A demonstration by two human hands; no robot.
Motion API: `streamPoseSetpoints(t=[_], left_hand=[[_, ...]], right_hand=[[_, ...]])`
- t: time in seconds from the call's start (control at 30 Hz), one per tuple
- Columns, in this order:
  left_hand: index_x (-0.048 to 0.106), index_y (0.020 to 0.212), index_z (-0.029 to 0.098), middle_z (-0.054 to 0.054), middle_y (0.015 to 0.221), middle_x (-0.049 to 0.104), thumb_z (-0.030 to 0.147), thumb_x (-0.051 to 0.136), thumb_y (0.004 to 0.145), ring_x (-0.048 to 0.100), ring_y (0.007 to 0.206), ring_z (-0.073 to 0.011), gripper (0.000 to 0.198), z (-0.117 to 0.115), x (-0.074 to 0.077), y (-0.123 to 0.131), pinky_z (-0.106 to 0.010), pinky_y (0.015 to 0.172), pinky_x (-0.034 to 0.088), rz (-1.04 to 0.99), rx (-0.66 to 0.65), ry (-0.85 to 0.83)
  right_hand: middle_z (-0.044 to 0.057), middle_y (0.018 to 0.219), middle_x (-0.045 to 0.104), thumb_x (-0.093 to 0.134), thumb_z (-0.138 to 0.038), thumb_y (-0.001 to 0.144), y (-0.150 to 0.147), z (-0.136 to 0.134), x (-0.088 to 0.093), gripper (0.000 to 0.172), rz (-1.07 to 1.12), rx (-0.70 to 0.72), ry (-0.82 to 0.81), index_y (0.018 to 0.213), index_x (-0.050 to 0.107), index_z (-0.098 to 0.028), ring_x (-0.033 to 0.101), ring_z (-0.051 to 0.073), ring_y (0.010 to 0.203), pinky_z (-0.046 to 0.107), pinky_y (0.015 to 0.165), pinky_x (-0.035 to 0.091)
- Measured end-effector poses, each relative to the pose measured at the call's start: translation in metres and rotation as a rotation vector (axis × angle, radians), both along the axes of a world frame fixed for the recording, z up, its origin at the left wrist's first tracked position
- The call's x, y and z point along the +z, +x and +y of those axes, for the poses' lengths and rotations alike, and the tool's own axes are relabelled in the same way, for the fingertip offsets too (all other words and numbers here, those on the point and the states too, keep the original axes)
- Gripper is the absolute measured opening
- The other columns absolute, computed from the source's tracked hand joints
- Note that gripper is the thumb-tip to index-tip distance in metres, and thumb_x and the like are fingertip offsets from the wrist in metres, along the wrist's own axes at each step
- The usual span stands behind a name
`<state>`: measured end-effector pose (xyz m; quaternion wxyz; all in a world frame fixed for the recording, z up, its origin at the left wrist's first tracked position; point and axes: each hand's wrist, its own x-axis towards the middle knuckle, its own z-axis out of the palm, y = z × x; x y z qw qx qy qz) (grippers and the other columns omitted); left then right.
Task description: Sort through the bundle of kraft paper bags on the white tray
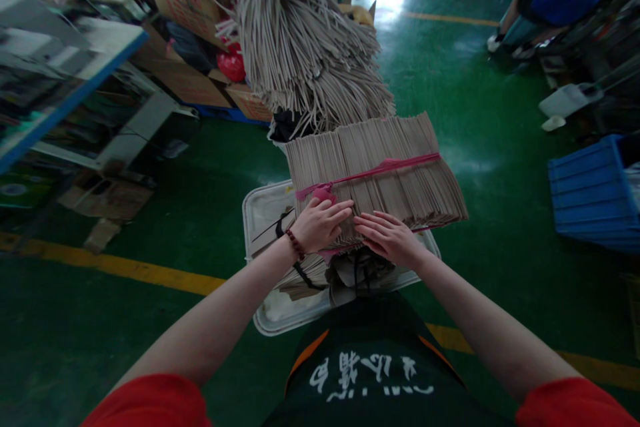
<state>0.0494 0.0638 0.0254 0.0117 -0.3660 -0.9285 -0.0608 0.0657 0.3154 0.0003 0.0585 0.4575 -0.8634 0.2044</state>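
Left hand (323,221) — fingers slightly bent; right hand (390,237) — fingers nearly straight. Both on tied bundle (385,190), frame centre; can't tell grip.

Dark apron (373,337) at six o'clock, with orange edging (306,358) and white lettering (346,365). Red left sleeve (150,407) at seven-thirty, red right sleeve (575,407) at four. Left-wrist bracelet (295,245): dark-red beads.

Bundled stack (370,153) is greyish tan with a hot pink tie (390,165), and the strips (310,40) match it pretty much. Floor (485,200) is deep green with yellow lines (140,271), apron (375,327) near-black with white lettering (346,368) and orange trim (309,353), sleeves (155,403) red, crate (587,197) plain blue.
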Motion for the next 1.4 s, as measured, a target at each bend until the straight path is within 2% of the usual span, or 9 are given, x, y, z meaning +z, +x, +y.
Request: streamPoseSetpoints(t=[0.13, 0.33, 0.57, 0.87, 1.17, 1.4], left_hand=[[0.054, 0.127, 0.023, -0.002, 0.144, 0.047, 0.024, 0.049, 0.087, 0.053, 0.096, -0.0242, 0.04, 0.003, 0.0, -0.003, -0.043, 0.086, 0.036, -0.013, -0.003, 0.012], [0.046, 0.137, 0.024, -0.002, 0.144, 0.047, 0.023, 0.047, 0.089, 0.053, 0.096, -0.0234, 0.049, 0.003, -0.001, -0.004, -0.042, 0.088, 0.035, -0.027, 0.002, 0.022], [0.047, 0.138, 0.026, 0.001, 0.145, 0.046, 0.025, 0.048, 0.09, 0.053, 0.096, -0.0233, 0.048, 0.003, -0.003, -0.004, -0.044, 0.086, 0.035, -0.011, 0.012, -0.011], [0.05, 0.135, 0.026, -0.001, 0.142, 0.049, 0.028, 0.05, 0.091, 0.053, 0.093, -0.0219, 0.045, 0.005, -0.002, -0.009, -0.041, 0.087, 0.034, -0.004, -0.015, -0.026], [0.04, 0.144, 0.026, -0.002, 0.146, 0.045, 0.026, 0.044, 0.093, 0.052, 0.089, -0.0204, 0.051, -0.004, -0.006, -0.01, -0.041, 0.089, 0.033, -0.002, -0.07, -0.005], [0.045, 0.14, 0.027, -0.003, 0.143, 0.048, 0.028, 0.046, 0.093, 0.053, 0.087, -0.0203, 0.046, -0.001, -0.008, -0.014, -0.04, 0.086, 0.033, 0.021, -0.074, -0.024]], right_hand=[[0.001, 0.144, 0.046, 0.052, -0.024, 0.094, -0.004, 0.009, 0.001, 0.05, 0.01, 0.002, 0.011, 0.142, 0.041, -0.027, 0.043, 0.018, 0.133, 0.044, 0.117, 0.029], [-0.001, 0.145, 0.045, 0.05, -0.022, 0.095, -0.013, 0.019, 0.001, 0.049, 0.018, 0.048, 0.044, 0.142, 0.041, -0.028, 0.042, 0.016, 0.133, 0.042, 0.117, 0.028], [-0.001, 0.144, 0.045, 0.05, -0.022, 0.094, -0.017, 0.021, -0.004, 0.048, 0.034, 0.078, 0.028, 0.141, 0.042, -0.027, 0.041, 0.016, 0.134, 0.041, 0.117, 0.028], [-0.001, 0.146, 0.043, 0.049, -0.02, 0.095, -0.019, 0.022, 0.0, 0.05, 0.012, 0.088, 0.054, 0.143, 0.039, -0.028, 0.04, 0.017, 0.135, 0.044, 0.119, 0.023], [-0.001, 0.147, 0.042, 0.048, -0.019, 0.095, -0.023, 0.024, 0.001, 0.047, 0.008, 0.12, 0.079, 0.142, 0.041, -0.026, 0.039, 0.016, 0.135, 0.045, 0.12, 0.019], [-0.002, 0.145, 0.044, 0.047, -0.021, 0.095, -0.032, 0.025, 0.005, 0.044, 0.007, 0.162, 0.095, 0.139, 0.044, -0.026, 0.041, 0.015, 0.134, 0.045, 0.12, 0.017]])
